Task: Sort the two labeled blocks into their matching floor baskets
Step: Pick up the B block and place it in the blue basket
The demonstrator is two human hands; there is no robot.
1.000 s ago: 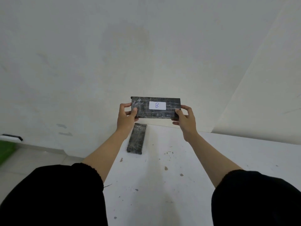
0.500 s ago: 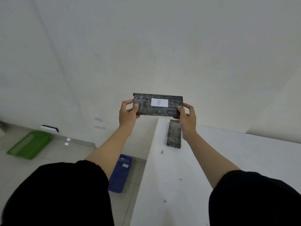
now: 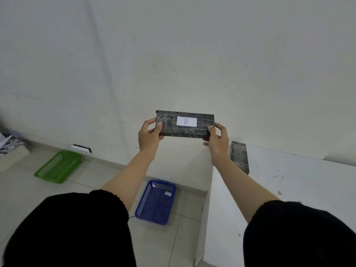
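Note:
I hold a dark marbled block (image 3: 171, 125) with a white sticker marked "B" up in front of the wall. My left hand (image 3: 148, 136) grips its left end and my right hand (image 3: 217, 141) grips its right end. A second dark block (image 3: 239, 157) lies on the white table (image 3: 289, 189) near its far left corner, partly hidden by my right forearm. On the floor a blue mesh basket (image 3: 146, 199) with a small white label inside sits below my left forearm. A green basket (image 3: 57, 166) lies further left near the wall.
A white power strip (image 3: 81, 149) lies on the floor by the wall behind the green basket. Papers and a pale box (image 3: 11, 151) sit at the far left edge. The table's left edge drops beside the blue basket.
The view has swung left with the block still held in both hands. The table and second block have slid to the right, and both floor baskets have come fully into sight.

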